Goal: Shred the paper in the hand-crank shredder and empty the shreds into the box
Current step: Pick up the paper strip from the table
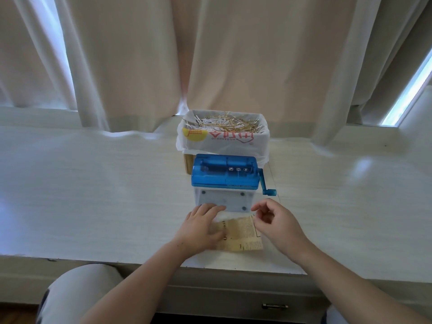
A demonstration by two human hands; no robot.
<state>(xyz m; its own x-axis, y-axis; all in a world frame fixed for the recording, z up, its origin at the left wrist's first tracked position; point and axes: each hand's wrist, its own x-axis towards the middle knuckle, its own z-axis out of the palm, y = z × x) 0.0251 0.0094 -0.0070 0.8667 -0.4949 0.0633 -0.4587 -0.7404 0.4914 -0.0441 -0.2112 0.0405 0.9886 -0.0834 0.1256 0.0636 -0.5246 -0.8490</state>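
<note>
The left hand [202,226] lies flat, fingers straight, pressing the paper [240,232] onto the table [105,183]. The right hand [277,224] is at the sheet's far right corner, fingers curled; whether it pinches the edge cannot be told. The yellowish printed sheet lies flat, its long axis left to right. Just beyond stands the shredder [224,171], also lying left to right, its crank [266,185] on the right end. Behind it, the bag-lined box [188,163] holds white and gold shreds [229,123].

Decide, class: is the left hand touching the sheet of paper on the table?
Touching. The head view shows the left hand lying flat on the paper, covering its left part.
</note>
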